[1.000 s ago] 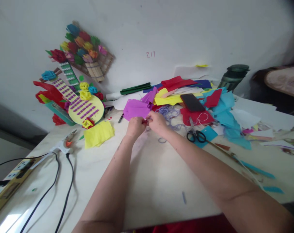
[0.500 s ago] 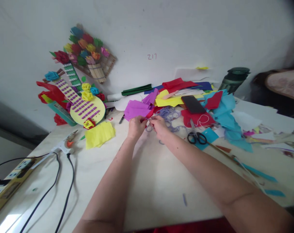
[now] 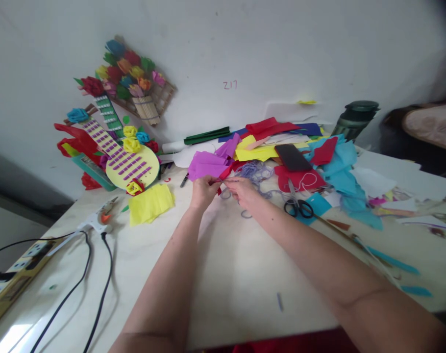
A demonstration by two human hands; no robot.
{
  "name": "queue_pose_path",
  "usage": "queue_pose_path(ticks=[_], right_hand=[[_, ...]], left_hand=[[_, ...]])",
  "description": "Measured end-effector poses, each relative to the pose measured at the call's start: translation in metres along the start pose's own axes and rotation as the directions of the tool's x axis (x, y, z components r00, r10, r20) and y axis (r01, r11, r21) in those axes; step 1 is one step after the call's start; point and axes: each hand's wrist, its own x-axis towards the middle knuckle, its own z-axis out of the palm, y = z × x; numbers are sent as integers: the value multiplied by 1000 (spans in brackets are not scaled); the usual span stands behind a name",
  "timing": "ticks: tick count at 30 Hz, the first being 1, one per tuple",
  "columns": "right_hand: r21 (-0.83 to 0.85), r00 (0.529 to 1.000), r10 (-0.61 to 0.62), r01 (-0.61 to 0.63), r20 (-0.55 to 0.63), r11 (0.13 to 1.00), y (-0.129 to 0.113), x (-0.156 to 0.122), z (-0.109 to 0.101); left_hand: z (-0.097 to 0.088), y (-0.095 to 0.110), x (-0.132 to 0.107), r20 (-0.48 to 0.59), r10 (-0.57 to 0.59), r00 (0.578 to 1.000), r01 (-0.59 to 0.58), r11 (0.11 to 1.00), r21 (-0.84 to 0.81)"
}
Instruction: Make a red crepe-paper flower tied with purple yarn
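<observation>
My left hand (image 3: pixel 204 191) and my right hand (image 3: pixel 242 190) meet at mid-table with fingertips nearly touching. Both are pinched closed on a thin strand of lilac yarn (image 3: pixel 255 170), whose tangled heap lies just behind and to the right of my right hand. Loose loops of it trail under my right wrist. Behind my left hand lies folded purple paper (image 3: pixel 207 165), with a strip of red paper beside it. The exact grip on the strand is too small to make out.
Scissors (image 3: pixel 298 208), a dark phone (image 3: pixel 292 157) and blue crepe paper (image 3: pixel 340 164) lie to the right. On the left are yellow paper (image 3: pixel 151 204), a glue gun (image 3: pixel 100 219) with black cables, a power strip (image 3: pixel 19 267) and a guitar-shaped craft (image 3: pixel 133 166). A green bottle (image 3: pixel 356 120) stands behind.
My hands have shifted slightly left. The fingers of my right hand now stretch flatter toward my left fingertips. Objects on the table stay where they were.
</observation>
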Motion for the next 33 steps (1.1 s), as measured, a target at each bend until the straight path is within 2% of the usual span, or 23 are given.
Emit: queue_pose_path(ticks=[3, 7, 11, 14, 25, 33], right_hand=[[-26, 999, -41, 42, 23, 999, 2, 2, -2], [-92, 984, -161, 168, 81, 981, 5, 3, -6], [-152, 956, -249, 272, 155, 950, 5, 4, -11], [-180, 941, -270, 307, 205, 934, 6, 7, -14], [-46, 938, -172, 194, 302, 980, 6, 16, -24], [-42, 889, -164, 201, 428, 979, -5, 17, -34]], left_hand=[[-2, -1, 1, 20, -11, 1000, 13, 998, -59], [-4, -3, 3, 53, -34, 998, 43, 984, -174], [-10, 0, 1, 136, -58, 989, 98, 945, -313], [-15, 2, -1, 184, -58, 981, 126, 915, -384], [-13, -6, -1, 282, 8, 959, 143, 848, -510], [-17, -9, -2, 382, 77, 921, 151, 832, -534]])
